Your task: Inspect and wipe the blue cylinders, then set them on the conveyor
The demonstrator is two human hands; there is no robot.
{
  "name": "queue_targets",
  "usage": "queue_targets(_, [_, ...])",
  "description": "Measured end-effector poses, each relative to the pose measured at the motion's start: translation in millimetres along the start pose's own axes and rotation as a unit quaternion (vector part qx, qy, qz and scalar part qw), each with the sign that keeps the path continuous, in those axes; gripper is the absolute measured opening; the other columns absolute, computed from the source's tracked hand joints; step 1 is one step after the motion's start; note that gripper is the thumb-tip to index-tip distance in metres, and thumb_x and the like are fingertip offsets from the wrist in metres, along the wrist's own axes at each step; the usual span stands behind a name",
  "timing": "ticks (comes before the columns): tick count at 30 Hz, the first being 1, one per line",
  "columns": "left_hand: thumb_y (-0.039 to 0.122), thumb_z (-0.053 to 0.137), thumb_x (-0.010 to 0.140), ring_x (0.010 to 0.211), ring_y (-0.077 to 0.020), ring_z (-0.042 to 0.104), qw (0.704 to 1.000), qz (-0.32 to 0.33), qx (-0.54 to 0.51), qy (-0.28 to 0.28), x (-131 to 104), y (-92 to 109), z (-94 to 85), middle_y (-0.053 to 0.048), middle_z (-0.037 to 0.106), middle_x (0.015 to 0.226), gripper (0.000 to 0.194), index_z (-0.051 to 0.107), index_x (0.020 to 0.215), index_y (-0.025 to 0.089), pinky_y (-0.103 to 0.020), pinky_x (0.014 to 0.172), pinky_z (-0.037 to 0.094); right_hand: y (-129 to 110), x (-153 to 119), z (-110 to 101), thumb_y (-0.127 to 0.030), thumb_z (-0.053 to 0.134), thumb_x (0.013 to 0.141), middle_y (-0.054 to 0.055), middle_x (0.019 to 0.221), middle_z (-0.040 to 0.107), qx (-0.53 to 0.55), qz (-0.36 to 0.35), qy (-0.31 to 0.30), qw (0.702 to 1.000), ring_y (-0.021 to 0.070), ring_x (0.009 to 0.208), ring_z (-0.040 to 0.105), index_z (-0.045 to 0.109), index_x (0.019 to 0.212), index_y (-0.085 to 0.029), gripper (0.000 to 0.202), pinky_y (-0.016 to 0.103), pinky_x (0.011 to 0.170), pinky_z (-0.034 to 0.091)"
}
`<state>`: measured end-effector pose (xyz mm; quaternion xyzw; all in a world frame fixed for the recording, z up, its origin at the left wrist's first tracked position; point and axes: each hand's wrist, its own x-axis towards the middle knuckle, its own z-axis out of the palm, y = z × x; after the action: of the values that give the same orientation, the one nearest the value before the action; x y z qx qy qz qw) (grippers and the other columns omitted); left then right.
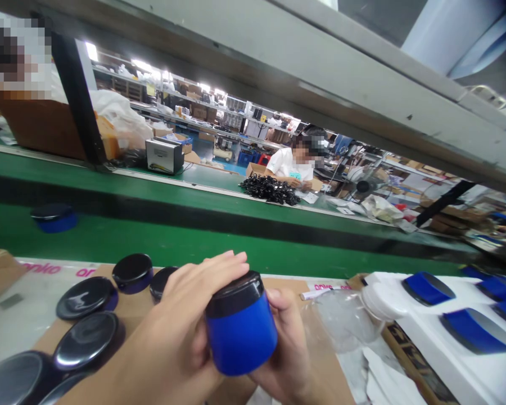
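Note:
A blue jar with a black lid (241, 332) is held between both hands at the lower centre, tilted a little. My left hand (172, 315) wraps its left side, with the fingers lying over the lid. On the jar's right side, the thumb and fingers of my right hand (289, 343) grip it. Several black round lids (86, 340) lie on brown cardboard to the left. At the right, blue jar pieces (474, 329) sit in a white foam tray (430, 332). A clear plastic bottle with a white cap (346, 315) lies between the tray and my right hand.
A blue and black jar (54, 218) stands on the green conveyor (160, 233) at the left. Beyond it are a silver box (164, 156), a heap of black parts (270, 188) and a seated person in white (284, 163). A grey beam (253, 56) crosses overhead.

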<state>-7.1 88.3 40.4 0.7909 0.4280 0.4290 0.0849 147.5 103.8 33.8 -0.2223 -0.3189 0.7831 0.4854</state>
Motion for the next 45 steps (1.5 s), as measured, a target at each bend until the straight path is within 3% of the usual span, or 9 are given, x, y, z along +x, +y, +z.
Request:
queue_targets(3, [0.017, 0.049, 0.082, 0.135, -0.0138, 0.056, 1.000, -0.012, -0.001, 0.010, -4.0, -2.2, -0.9, 0.012, 0.060, 0.145, 0.068, 0.039, 0.145, 0.042, -0.023, 0.116, 0.039, 4.7, 1.9, -0.6, -0.062, 0.063, 0.082, 0.010, 0.122, 0.075, -0.034, 0.017, 0.005, 0.999, 0.0314, 0.113, 0.070, 0.070, 0.123, -0.018, 0.061, 0.045, 0.098, 0.055])
queue_targets(7, [0.019, 0.062, 0.087, 0.140, -0.0156, 0.052, 1.000, 0.002, -0.007, 0.011, -3.5, -3.9, -7.2, 0.016, 0.057, 0.149, 0.071, 0.037, 0.147, 0.050, -0.025, 0.124, 0.023, 3.9, 7.4, -12.2, -0.062, 0.052, 0.094, 0.008, 0.156, 0.049, -0.198, -0.114, 0.035, 0.973, 0.0254, 0.137, 0.054, 0.022, 0.160, -0.028, 0.080, 0.041, 0.111, 0.046])
queue_targets(10, [0.026, 0.075, 0.082, 0.130, -0.0189, 0.062, 0.981, -0.109, -0.160, 0.013, 3.1, -3.3, -9.8, 0.015, 0.063, 0.143, 0.067, 0.049, 0.138, 0.053, -0.025, 0.113, 0.044, -1.9, 8.2, -21.8, -0.070, 0.056, 0.088, 0.008, 0.163, 0.038, -0.322, -0.221, 0.007, 0.921, 0.0289, 0.146, 0.043, 0.006, 0.162, -0.033, 0.097, 0.045, 0.113, 0.044])
queue_targets(13, [0.035, 0.089, 0.070, 0.116, -0.0235, 0.071, 0.874, -0.265, -0.405, -0.039, 10.7, -6.2, -8.7, 0.003, 0.073, 0.129, 0.063, 0.064, 0.127, 0.038, -0.025, 0.093, 0.059, -3.9, -0.2, -20.8, -0.072, 0.071, 0.074, 0.007, 0.167, 0.029, -0.380, -0.238, -0.020, 0.893, 0.0351, 0.153, 0.029, -0.001, 0.161, -0.035, 0.119, 0.051, 0.116, 0.040])
queue_targets(16, [0.045, 0.094, 0.062, 0.112, -0.0265, 0.072, 0.770, -0.282, -0.565, -0.094, 15.9, -9.0, -7.5, -0.005, 0.078, 0.118, 0.061, 0.073, 0.117, 0.028, -0.031, 0.095, 0.059, 0.6, -13.8, -8.6, -0.052, 0.079, 0.077, 0.006, 0.170, 0.022, -0.462, -0.226, 0.002, 0.857, 0.0378, 0.155, 0.021, -0.005, 0.161, -0.035, 0.120, 0.054, 0.119, 0.036])
queue_targets(23, [0.057, 0.088, 0.066, 0.114, -0.0199, 0.070, 0.644, -0.460, -0.608, -0.062, 18.0, 15.9, -19.1, 0.002, 0.080, 0.112, 0.049, 0.078, 0.108, 0.034, -0.022, 0.093, 0.054, 5.0, -23.9, 6.6, -0.024, 0.080, 0.075, 0.006, 0.171, 0.014, -0.536, -0.249, 0.027, 0.806, 0.0380, 0.155, 0.022, -0.013, 0.158, -0.039, 0.126, 0.057, 0.120, 0.036])
queue_targets(31, [0.056, 0.087, 0.069, 0.117, -0.0303, 0.069, 0.614, -0.422, -0.661, -0.088, 18.9, 18.7, -18.4, -0.004, 0.079, 0.113, 0.050, 0.078, 0.112, 0.031, -0.040, 0.104, 0.052, -17.5, -31.7, 9.5, -0.035, 0.074, 0.080, -0.004, 0.169, 0.024, -0.550, -0.197, 0.010, 0.811, 0.0363, 0.152, 0.032, -0.001, 0.162, -0.039, 0.111, 0.051, 0.119, 0.041])
queue_targets(41, [0.057, 0.087, 0.067, 0.113, -0.0279, 0.069, 0.631, -0.420, -0.650, -0.055, 18.0, 21.5, -15.9, 0.002, 0.081, 0.103, 0.033, 0.082, 0.092, 0.035, -0.039, 0.104, 0.051, -36.2, -18.5, 1.3, -0.047, 0.067, 0.088, -0.007, 0.166, 0.030, -0.555, -0.184, -0.011, 0.812, 0.0303, 0.150, 0.037, 0.009, 0.161, -0.041, 0.094, 0.045, 0.120, 0.040])
queue_targets(45, [0.057, 0.087, 0.067, 0.087, -0.0228, 0.073, 0.625, -0.424, -0.651, -0.071, 16.6, 24.9, -17.2, 0.002, 0.077, 0.080, 0.033, 0.080, 0.089, 0.033, -0.034, 0.089, 0.056, -35.3, -27.1, 5.3, -0.043, 0.076, 0.081, -0.002, 0.165, 0.034, -0.568, -0.198, -0.014, 0.798, 0.0314, 0.148, 0.040, 0.015, 0.162, -0.037, 0.101, 0.043, 0.119, 0.041])
